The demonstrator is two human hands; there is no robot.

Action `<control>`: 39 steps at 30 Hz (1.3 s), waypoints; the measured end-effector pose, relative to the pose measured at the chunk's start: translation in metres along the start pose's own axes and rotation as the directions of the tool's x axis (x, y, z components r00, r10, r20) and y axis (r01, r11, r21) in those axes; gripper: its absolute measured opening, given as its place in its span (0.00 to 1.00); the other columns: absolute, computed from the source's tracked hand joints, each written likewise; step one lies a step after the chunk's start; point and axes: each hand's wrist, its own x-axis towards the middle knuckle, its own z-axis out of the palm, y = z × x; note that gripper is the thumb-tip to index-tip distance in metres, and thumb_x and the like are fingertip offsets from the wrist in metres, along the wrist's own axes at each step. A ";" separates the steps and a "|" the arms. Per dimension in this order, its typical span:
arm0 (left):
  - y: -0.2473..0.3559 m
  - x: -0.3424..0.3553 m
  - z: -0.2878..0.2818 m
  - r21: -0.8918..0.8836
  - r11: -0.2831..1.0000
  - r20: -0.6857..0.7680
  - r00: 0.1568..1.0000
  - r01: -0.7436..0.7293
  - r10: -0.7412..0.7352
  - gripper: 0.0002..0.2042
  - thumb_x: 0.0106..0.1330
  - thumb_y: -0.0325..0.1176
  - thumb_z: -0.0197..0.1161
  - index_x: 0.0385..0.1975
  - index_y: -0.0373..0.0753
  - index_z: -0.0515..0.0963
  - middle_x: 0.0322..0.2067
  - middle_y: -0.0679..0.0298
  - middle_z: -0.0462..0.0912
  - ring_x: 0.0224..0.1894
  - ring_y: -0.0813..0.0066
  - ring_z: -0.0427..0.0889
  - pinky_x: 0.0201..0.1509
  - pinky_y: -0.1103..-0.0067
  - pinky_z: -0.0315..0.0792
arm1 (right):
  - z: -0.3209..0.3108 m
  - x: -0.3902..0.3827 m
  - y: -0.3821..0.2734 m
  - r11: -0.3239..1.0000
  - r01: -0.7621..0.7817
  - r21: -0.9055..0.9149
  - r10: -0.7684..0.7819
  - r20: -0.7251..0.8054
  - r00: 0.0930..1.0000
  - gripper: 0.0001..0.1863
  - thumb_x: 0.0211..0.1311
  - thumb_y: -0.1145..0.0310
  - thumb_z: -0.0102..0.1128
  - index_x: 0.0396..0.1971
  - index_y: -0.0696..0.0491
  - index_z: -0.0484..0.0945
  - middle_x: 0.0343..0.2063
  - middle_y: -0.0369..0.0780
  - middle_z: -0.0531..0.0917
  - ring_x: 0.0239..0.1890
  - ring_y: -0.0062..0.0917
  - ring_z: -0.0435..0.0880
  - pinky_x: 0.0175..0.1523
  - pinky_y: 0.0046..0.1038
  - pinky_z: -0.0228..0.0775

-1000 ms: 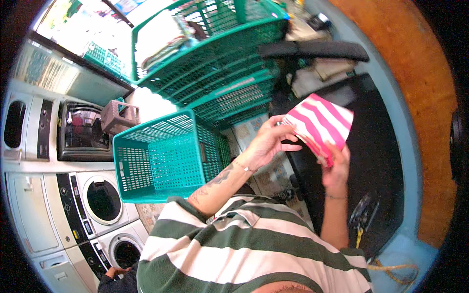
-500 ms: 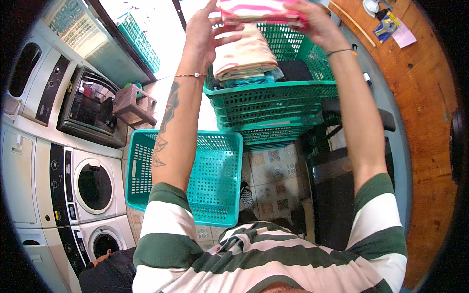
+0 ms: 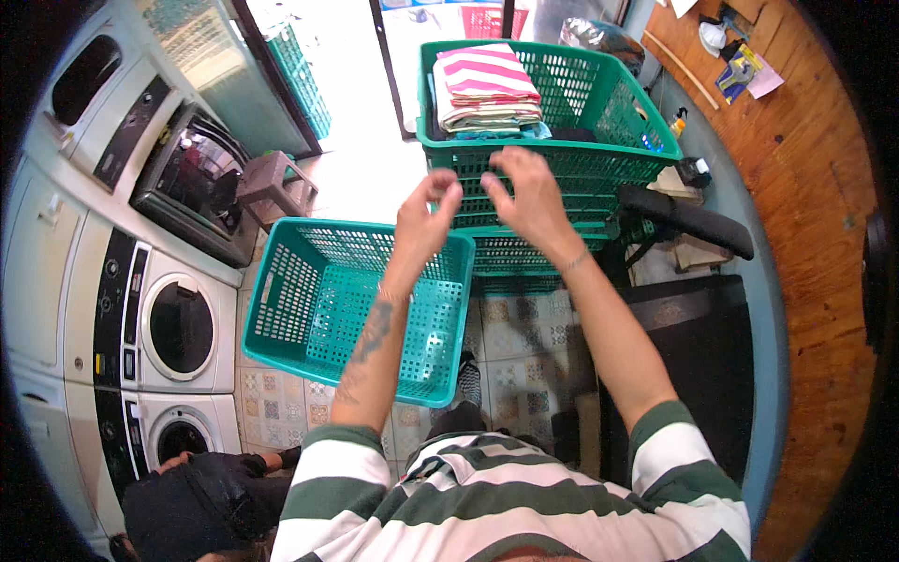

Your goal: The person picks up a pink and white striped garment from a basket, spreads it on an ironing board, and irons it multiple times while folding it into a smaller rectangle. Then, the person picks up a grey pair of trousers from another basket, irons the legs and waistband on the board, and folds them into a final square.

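A folded cloth with pink and white stripes (image 3: 489, 73) lies on top of a stack of folded cream cloths (image 3: 492, 118) in the green basket (image 3: 609, 161) ahead of me. That basket stands on others of its kind. Just on the near side of its rim, my left hand (image 3: 426, 217) hangs in the air with bent fingers apart and nothing in them. Beside it, my right hand (image 3: 527, 199) is likewise without anything, thumb and fingers apart. Under my left forearm a teal basket (image 3: 361, 309) stands on the floor with nothing inside.
White washing machines and dryers (image 3: 183, 323) line the left side. A small stool (image 3: 272, 187) stands by the doorway. A person in dark clothes (image 3: 201, 506) is at the lower left. On the right are a black chair (image 3: 679, 365) and a wooden counter (image 3: 815, 234).
The pink striped cloth has left my hands and now rests on the stack in the green basket. Both hands have drawn back toward me. My view has shifted slightly.
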 end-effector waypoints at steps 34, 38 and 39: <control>-0.307 -0.214 -0.444 0.487 0.738 -0.395 0.872 0.466 -0.290 0.29 0.65 0.39 0.64 0.63 0.33 0.67 0.57 0.46 0.74 0.59 0.53 0.74 0.63 0.65 0.68 | 0.178 -0.287 -0.188 0.779 -0.500 -0.380 0.565 0.080 0.821 0.25 0.60 0.60 0.64 0.56 0.53 0.75 0.51 0.49 0.79 0.63 0.44 0.70 0.68 0.46 0.57; -0.303 -0.281 -0.416 0.399 0.653 -0.492 0.751 0.644 -0.441 0.39 0.65 0.49 0.65 0.68 0.32 0.57 0.62 0.42 0.65 0.61 0.54 0.71 0.64 0.65 0.66 | 0.145 -0.334 -0.128 0.267 -0.916 -0.299 0.961 0.007 0.278 0.28 0.60 0.64 0.64 0.59 0.58 0.71 0.51 0.52 0.80 0.52 0.45 0.79 0.61 0.42 0.68; -0.300 -0.292 -0.406 0.245 0.590 -0.462 0.628 0.769 -0.626 0.41 0.65 0.51 0.65 0.69 0.32 0.54 0.63 0.43 0.64 0.61 0.55 0.71 0.64 0.66 0.66 | 0.147 -0.346 -0.119 0.368 -0.913 -0.177 0.929 0.102 0.354 0.27 0.60 0.65 0.64 0.58 0.58 0.72 0.49 0.51 0.81 0.50 0.44 0.80 0.58 0.40 0.70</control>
